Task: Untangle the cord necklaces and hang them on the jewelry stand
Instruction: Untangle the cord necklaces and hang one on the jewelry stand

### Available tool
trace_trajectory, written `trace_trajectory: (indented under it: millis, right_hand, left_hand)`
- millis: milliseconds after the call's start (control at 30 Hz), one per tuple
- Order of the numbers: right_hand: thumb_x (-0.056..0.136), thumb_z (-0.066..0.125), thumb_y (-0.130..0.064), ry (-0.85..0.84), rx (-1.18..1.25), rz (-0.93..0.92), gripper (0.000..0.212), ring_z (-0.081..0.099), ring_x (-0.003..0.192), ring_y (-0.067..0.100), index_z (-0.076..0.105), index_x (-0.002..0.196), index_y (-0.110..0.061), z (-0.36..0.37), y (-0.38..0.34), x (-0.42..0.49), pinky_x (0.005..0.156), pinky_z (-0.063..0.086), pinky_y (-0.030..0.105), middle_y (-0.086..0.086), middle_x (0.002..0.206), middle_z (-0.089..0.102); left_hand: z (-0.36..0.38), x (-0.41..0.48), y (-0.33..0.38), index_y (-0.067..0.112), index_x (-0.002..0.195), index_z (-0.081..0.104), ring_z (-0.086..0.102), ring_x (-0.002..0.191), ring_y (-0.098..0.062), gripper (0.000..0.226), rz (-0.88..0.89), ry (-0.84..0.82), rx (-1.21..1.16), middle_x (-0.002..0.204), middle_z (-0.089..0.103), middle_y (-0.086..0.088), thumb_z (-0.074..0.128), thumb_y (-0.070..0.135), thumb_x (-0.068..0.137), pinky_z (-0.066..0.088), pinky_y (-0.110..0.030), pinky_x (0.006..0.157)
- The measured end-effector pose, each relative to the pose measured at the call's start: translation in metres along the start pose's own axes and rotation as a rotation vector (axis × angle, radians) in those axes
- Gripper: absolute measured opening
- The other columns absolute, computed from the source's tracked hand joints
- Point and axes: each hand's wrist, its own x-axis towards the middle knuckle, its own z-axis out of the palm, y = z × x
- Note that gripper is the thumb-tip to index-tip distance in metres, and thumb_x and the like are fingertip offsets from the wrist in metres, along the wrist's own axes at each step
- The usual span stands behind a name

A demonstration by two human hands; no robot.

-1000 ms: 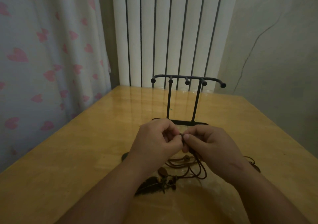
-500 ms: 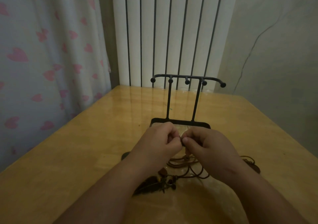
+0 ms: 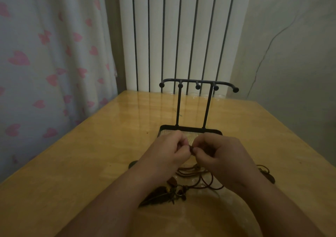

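Room: white radiator (image 3: 183, 36) at 12 o'clock, heart-print curtain (image 3: 45, 63) at 9-10, plain wall (image 3: 294, 54) at 2, glossy wooden table (image 3: 72, 164) filling the lower frame. Task barely started, I'd judge: jewelry stand (image 3: 198, 85) at 12 on the table has bare hooks, nothing hung, and the cord necklaces (image 3: 190, 180) lie bunched at 6 under the wrists, feather pendant (image 3: 158, 196) alongside. Left hand (image 3: 163, 154) and right hand (image 3: 223, 156) both pinch one knot of cord at centre, fingertips nearly touching; untangling and all hanging left.
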Motion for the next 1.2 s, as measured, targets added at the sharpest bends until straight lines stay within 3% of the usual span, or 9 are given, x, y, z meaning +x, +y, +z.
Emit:
trace_trajectory:
  millis: [133,267,533,1200]
  right_hand:
    - [0.089,0.063,-0.025,-0.031,-0.078,-0.043,0.015,0.056,0.069,-0.002,0.061,0.083,-0.039,-0.0016,-0.0023,0.0002,0.055,0.046,0.014,-0.012,0.071,0.06]
    - [0.091,0.06,-0.03,-0.06,-0.17,-0.064,0.005,0.057,0.072,0.004,0.061,0.091,-0.034,-0.0011,-0.0047,0.0015,0.064,0.052,0.021,-0.013,0.079,0.059]
    - [0.09,0.054,-0.033,-0.075,-0.293,-0.093,0.005,0.049,0.069,0.006,0.055,0.087,-0.029,0.0024,-0.0075,0.0043,0.059,0.044,0.021,-0.009,0.077,0.053]
    - [0.09,0.054,-0.031,-0.106,-0.256,-0.073,0.004,0.049,0.07,0.008,0.053,0.088,-0.029,0.0032,-0.0057,0.0067,0.064,0.047,0.026,-0.008,0.079,0.053]
  left_hand:
    - [-0.0008,0.0,-0.001,0.035,0.077,0.049,0.044,0.058,0.0,0.022,0.001,-0.028,0.009,0.068,0.051,0.011,0.054,0.023,0.094,0.033,-0.016,0.052]
    - [-0.0011,0.0003,-0.0021,0.036,0.075,0.049,0.044,0.057,0.0,0.022,-0.001,-0.047,0.014,0.068,0.05,0.011,0.054,0.024,0.093,0.032,-0.015,0.052]
    - [-0.0016,-0.0007,0.0002,0.035,0.073,0.05,0.044,0.06,0.002,0.025,-0.019,-0.057,-0.055,0.068,0.052,0.011,0.053,0.021,0.093,0.034,-0.016,0.054]
    - [-0.0066,0.0012,0.0029,0.034,0.077,0.059,0.049,0.057,0.004,0.02,-0.015,-0.033,-0.042,0.065,0.056,0.012,0.06,0.02,0.092,0.037,-0.012,0.051]
